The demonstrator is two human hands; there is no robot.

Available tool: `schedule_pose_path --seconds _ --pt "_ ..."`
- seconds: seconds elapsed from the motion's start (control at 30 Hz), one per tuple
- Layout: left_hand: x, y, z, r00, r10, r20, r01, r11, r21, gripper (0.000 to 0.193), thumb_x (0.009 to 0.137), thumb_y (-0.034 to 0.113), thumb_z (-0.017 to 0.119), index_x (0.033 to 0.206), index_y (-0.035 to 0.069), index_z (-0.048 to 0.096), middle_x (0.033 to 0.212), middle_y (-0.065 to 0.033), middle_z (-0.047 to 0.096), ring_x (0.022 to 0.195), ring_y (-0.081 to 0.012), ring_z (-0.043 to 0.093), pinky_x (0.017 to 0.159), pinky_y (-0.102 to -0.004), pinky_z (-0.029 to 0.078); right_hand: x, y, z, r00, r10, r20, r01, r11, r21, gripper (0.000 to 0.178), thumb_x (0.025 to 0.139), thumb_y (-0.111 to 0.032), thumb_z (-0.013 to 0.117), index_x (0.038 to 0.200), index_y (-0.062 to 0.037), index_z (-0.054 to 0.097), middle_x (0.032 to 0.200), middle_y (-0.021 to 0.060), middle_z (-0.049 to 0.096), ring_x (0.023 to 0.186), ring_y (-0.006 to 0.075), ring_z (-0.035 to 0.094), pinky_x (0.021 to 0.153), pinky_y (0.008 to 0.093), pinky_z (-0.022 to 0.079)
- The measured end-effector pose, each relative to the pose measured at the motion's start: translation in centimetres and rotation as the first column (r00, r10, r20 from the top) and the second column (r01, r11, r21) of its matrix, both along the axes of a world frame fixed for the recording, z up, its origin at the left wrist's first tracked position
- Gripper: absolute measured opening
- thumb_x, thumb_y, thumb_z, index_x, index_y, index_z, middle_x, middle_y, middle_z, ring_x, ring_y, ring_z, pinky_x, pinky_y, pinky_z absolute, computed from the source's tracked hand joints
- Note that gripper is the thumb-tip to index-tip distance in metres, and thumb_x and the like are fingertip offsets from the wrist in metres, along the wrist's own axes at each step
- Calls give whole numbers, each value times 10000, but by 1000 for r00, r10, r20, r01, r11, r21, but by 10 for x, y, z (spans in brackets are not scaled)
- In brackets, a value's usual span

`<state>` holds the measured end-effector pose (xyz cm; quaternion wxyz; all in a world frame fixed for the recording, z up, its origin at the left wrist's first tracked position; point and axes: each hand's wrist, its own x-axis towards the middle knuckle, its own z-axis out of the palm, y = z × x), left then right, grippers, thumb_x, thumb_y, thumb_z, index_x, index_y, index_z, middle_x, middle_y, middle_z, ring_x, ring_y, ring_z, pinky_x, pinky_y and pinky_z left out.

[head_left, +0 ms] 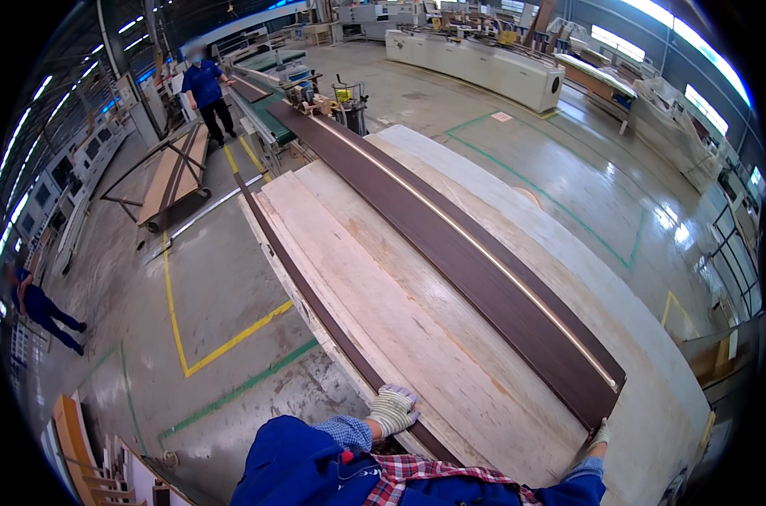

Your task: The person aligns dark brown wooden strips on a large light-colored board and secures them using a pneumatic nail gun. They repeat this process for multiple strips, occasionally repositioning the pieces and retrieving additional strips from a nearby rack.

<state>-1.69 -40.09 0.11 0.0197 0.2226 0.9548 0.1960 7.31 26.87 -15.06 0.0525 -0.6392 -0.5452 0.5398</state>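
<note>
A long dark brown panel (pixel 450 228) with a pale lengthwise stripe (pixel 484 261) lies across large pale boards (pixel 374 261). Its far end reaches a machine with a green bed (pixel 269 126). At the panel's near corner my right hand (pixel 600 434), in a light glove, grips the end; part of this hand is hidden. My left hand (pixel 393 411), in a striped work glove, is closed over a narrow dark brown strip (pixel 315 312) along the boards' left edge. Its fingers curl toward the pale wood, and their undersides are hidden.
A person in blue (pixel 204 84) stands left of the machine, beside a cart with boards (pixel 174 173). Another person (pixel 45 308) is at far left. A yellow-black tool stand (pixel 349 101) adjoins the machine. A long white machine (pixel 471 67) stands behind. Yellow and green lines mark the floor.
</note>
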Motion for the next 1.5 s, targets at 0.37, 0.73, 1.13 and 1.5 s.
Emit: schedule_pose_path --seconds 0.37,0.73,1.13,1.5 --pt "3 6 -7 998 55 -37 -57 997 -43 207 701 281 557 694 75 573 721 -138 588 754 -320 568 745 -449 420 51 41 23 996 2 -89 -11 994 -108 430 755 -586 601 896 -184 547 529 31 471 364 152 419 307 264 314" --pt "16 28 -6 876 392 -279 -444 882 -156 288 701 293 635 873 70 575 957 -133 539 971 -294 510 884 -435 377 112 88 52 923 316 -218 -350 927 -137 187 863 -322 575 920 -152 520 648 19 556 462 129 524 326 242 380" --pt "29 51 -19 803 537 -259 -579 805 -127 292 737 319 605 913 89 567 1019 -126 515 1020 -286 481 905 -441 342 142 107 41 988 79 -135 -98 985 -140 266 849 -433 559 848 -176 488 581 13 501 373 116 443 288 250 303" --pt "30 53 -13 840 502 -203 -534 832 -151 315 754 310 587 974 86 562 1051 -130 508 1048 -290 473 922 -440 332 194 169 -6 986 -61 -156 82 987 136 282 798 -450 605 845 -175 568 561 -9 456 388 140 378 351 292 301"
